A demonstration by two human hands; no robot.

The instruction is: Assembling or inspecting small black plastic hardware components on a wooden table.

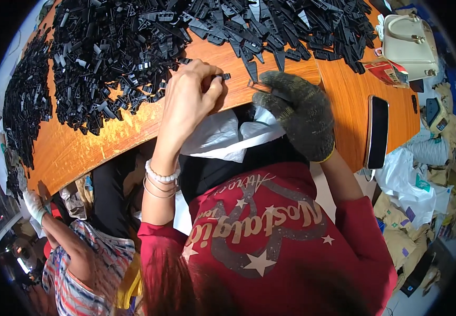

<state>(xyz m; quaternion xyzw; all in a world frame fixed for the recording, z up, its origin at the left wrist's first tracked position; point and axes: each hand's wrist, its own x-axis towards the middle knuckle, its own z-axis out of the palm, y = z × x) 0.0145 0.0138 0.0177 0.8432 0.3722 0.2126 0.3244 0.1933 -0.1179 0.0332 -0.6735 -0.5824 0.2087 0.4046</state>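
My left hand (191, 97) is bare, with a beaded bracelet at the wrist, and rests at the table's near edge. Its thumb and fingers close on a small black plastic piece (224, 77). My right hand (302, 113), in a dark knitted glove, is just to the right, its thumb and forefinger pinched at a thin dark part (252, 84). The two hands are apart. Beyond them lies a heap of long tapered black plastic parts (251, 31). Left of that heap spreads a pile of small black clip-like pieces (112, 52).
White plastic sheeting (222, 134) covers my lap under the table edge. A phone (378, 131), a red packet (387, 72) and a cream handbag (409, 47) are at the right. Another pile of black pieces (25, 100) lies far left, near a co-worker's gloved hand (34, 205). Bags crowd the floor at right.
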